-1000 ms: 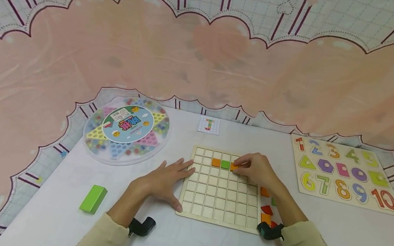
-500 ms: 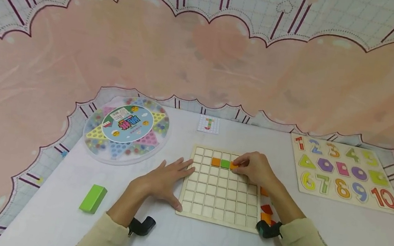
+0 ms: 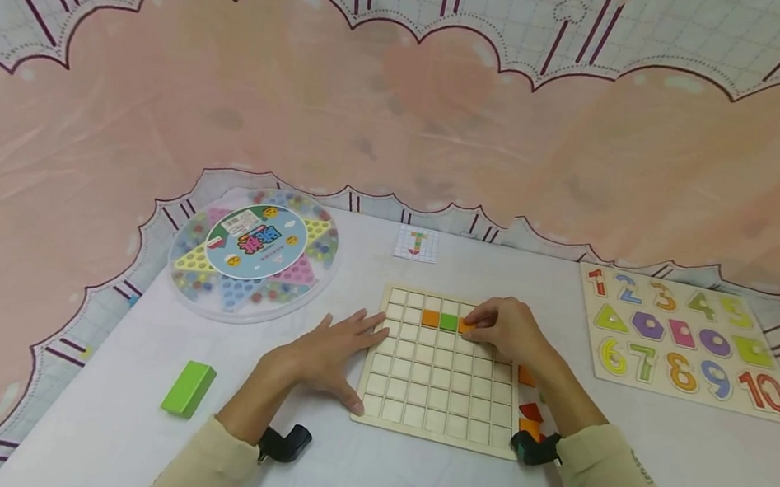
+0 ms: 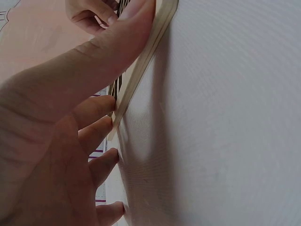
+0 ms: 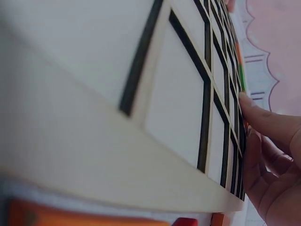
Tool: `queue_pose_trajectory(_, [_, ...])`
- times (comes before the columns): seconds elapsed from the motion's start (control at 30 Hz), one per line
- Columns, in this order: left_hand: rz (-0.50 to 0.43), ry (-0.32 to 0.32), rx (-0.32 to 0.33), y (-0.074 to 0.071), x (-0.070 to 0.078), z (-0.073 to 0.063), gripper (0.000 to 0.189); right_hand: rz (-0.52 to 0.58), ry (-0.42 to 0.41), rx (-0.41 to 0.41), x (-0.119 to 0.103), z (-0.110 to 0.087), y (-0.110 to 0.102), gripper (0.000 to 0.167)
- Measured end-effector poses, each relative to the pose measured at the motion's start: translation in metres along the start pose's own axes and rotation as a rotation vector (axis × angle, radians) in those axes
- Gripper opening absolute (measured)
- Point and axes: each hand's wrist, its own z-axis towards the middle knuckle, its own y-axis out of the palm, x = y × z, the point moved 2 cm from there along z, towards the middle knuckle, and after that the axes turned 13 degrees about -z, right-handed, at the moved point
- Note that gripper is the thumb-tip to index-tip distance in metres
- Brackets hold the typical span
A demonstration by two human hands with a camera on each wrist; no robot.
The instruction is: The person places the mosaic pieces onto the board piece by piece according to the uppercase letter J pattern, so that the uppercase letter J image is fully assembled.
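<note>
A wooden grid board (image 3: 423, 434) lies flat in the middle of the table. In its second row from the far side sit an orange square tile (image 3: 430, 317) and a green square tile (image 3: 449, 322), side by side. My right hand (image 3: 511, 330) pinches another orange square tile (image 3: 465, 327) at the cell right of the green one; the fingers partly cover it. Spread wide, my left hand (image 3: 323, 357) rests on the board's left edge, thumb at the near left corner. The left wrist view shows the left thumb (image 4: 94, 59) pressing on the board's rim.
Loose orange, red and green pieces (image 3: 531, 413) lie right of the board, partly under the right forearm. A pattern card (image 3: 416, 244) stands behind it. Around are a round Chinese checkers box (image 3: 254, 253), a green block (image 3: 188, 388) and a number puzzle board (image 3: 690, 344).
Both hands keep their places on the board, and the right fingers stay at the same cell. The whole head view has shifted very slightly.
</note>
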Motion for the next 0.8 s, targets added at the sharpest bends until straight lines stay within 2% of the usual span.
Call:
queue_pose_trajectory(0.2, [0.009, -0.011, -0.001, 0.001, -0.001, 0.002, 0.115, 0.018, -0.003, -0.018, 0.0, -0.001, -0.003, 0.018])
queue_pose_trajectory(0.4, [0.003, -0.009, -0.007, 0.002, 0.001, 0.001, 0.115, 0.058, 0.002, -0.093, 0.007, -0.008, -0.012, 0.028])
queue_pose_trajectory(0.63, [0.003, -0.009, -0.005, 0.002, 0.002, 0.002, 0.114, 0.04, -0.026, -0.081, 0.02, -0.029, -0.033, 0.035])
queue_pose_trajectory(0.8, [-0.008, -0.005, -0.003, 0.0, 0.002, 0.0, 0.115, 0.028, -0.03, -0.063, 0.036, -0.053, -0.045, 0.038])
